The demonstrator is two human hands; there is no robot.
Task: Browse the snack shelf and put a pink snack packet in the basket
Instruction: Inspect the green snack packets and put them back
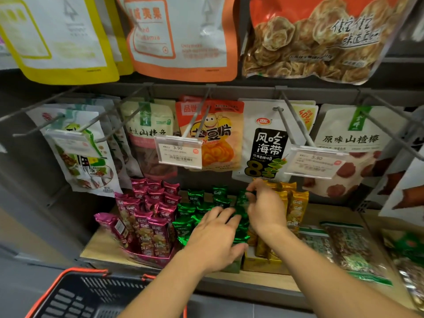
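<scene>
Wooden shelf, left hand flat, grip released on green packets, right hand pinching one, pink packets beside.

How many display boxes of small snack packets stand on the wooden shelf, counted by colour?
Pink box: 1
Green box: 1, with the left hand and the right hand on its packets
Gold box: 1
Total: 3

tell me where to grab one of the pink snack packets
Pinch the crimped top edge of a front pink snack packet from above. The packets stand upright, packed tight in their tray, so only the tops are free. The left hand is nearer.
</scene>
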